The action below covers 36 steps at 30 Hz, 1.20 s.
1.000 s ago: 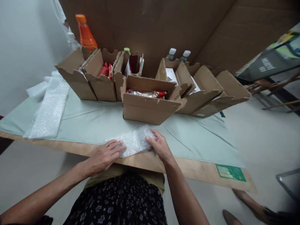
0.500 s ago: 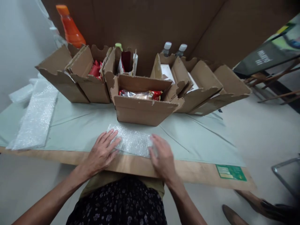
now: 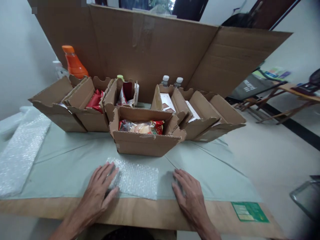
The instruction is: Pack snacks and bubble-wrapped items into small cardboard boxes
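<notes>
A flat piece of bubble wrap [image 3: 136, 178] lies on the pale green cloth [image 3: 70, 170] near the table's front edge. My left hand [image 3: 98, 186] rests at its left end, fingers spread and fingertips touching it. To the right of the wrap, a little apart from it, my right hand [image 3: 188, 191] lies on the cloth with its fingers stretched out and nothing held. Just beyond the wrap stands a cardboard box [image 3: 145, 143], open on top, with a clear-and-red food packet [image 3: 141, 127] inside.
Several cardboard bins [image 3: 58, 116] stand behind, before a tall cardboard panel [image 3: 155, 50]. An orange bottle [image 3: 75, 65] and white-capped bottles [image 3: 165, 80] are behind them. More bubble wrap [image 3: 22, 156] lies at left. A green label [image 3: 250, 212] is on the front-right edge.
My right hand has left the wrap's right end and moved right onto the cloth. My left hand stays at the left end. The view has tilted up.
</notes>
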Available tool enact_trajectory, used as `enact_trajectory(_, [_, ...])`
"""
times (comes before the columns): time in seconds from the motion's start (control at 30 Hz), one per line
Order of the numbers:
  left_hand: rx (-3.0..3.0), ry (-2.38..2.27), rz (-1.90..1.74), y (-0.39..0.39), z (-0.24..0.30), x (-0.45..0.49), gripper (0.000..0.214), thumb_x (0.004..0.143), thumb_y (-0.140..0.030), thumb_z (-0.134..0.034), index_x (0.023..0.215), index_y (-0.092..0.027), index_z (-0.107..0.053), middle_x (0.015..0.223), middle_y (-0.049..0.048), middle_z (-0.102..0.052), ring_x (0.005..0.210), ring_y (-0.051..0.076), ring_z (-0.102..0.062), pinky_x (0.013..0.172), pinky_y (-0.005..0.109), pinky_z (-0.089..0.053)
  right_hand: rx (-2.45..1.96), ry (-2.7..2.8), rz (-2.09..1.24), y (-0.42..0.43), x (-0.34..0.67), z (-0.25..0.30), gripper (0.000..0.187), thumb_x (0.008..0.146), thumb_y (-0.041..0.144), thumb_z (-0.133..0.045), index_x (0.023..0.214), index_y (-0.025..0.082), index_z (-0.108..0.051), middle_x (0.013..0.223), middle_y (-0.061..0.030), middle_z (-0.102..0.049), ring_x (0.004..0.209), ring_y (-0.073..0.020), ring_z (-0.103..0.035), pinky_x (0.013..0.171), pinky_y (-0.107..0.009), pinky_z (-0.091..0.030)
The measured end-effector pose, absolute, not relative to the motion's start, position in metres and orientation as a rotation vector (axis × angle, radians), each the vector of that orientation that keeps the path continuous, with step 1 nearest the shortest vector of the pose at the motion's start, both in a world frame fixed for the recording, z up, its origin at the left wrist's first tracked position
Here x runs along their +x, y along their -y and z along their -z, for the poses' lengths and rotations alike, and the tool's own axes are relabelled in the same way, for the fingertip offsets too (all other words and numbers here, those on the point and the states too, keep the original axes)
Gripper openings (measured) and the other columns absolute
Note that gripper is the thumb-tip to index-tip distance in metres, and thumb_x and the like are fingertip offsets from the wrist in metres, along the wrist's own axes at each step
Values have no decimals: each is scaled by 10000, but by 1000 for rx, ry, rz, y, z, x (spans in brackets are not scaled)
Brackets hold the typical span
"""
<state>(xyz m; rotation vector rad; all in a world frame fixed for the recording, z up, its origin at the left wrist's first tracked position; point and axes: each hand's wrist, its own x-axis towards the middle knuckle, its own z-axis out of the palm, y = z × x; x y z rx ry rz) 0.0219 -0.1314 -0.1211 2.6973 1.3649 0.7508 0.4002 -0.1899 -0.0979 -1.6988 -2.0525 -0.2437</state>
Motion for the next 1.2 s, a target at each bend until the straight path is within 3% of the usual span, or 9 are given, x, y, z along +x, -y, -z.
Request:
enact_trajectory(0.13, [2543,-1833,-815,122,123,14,434,970,-424,-525,1291,-147,-619,1380,230,-606,1356,419,-500,1063,595,-441,-1720,2106,143,157,356,97,341,978,328,-580,1273,169,-639,1341,-153,-686,1239,-334,-613,950,-468,-508])
enact_trajectory(0.2, [2506,-1896,-789,121,125,15,342,966,-424,-512,1098,-154,-676,1389,244,-587,1392,453,-446,1036,616,-444,-1725,2128,108,144,336,99,270,943,301,-627,1166,153,-665,1323,-181,-688,1210,-363,-621,919,-485,-512])
enact_trajectory(0.33, [2451,-1762,-918,126,121,23,173,961,-305,-521,863,-213,-631,1210,155,-697,1189,350,-613,937,485,-484,-1588,2094,-136,149,320,99,77,936,149,-582,907,203,-627,1170,-114,-741,1086,-294,-666,870,-432,-506])
enact_trajectory(0.47, [2412,-1628,-973,126,101,30,52,943,-246,-567,917,-225,-607,818,19,-706,781,219,-660,749,343,-486,-1658,1725,-615,181,321,84,72,944,224,-597,1015,234,-612,887,-26,-706,769,-187,-648,728,-336,-509])
enact_trajectory(0.7, [2538,-1459,-852,99,93,74,257,959,-208,-580,1199,-131,-630,1078,133,-722,1026,297,-652,918,454,-520,-1622,1008,-1411,242,302,75,561,907,434,-650,1397,235,-465,856,28,-586,568,-102,-566,500,-244,-473])
enact_trajectory(0.8, [2570,-1344,-872,117,89,72,448,935,-153,-580,1379,-112,-538,1331,199,-624,1261,345,-554,1051,539,-482,-1610,792,-1487,262,290,80,696,857,497,-707,1440,241,-425,848,36,-602,518,-97,-581,439,-228,-455])
enact_trajectory(1.0, [2622,-815,-514,201,70,29,701,823,-46,-572,1497,-204,-460,1564,149,-453,1493,359,-328,1205,630,-337,-1532,651,-1448,268,277,79,689,805,493,-783,1363,218,-487,809,43,-647,525,-103,-626,475,-229,-507])
enact_trajectory(1.1, [2619,-773,-501,219,77,31,649,823,-82,-627,1455,-175,-515,1522,171,-497,1441,364,-394,1175,617,-382,-1462,600,-1480,262,273,74,650,798,474,-805,1320,221,-512,753,60,-646,521,-103,-620,491,-229,-525])
enact_trajectory(1.2, [2548,-792,-701,219,90,48,503,854,-52,-599,1341,-180,-609,1298,133,-667,1253,297,-566,1094,533,-475,-1386,528,-1521,260,271,72,611,808,478,-798,1293,222,-529,692,76,-620,511,-112,-613,493,-246,-543])
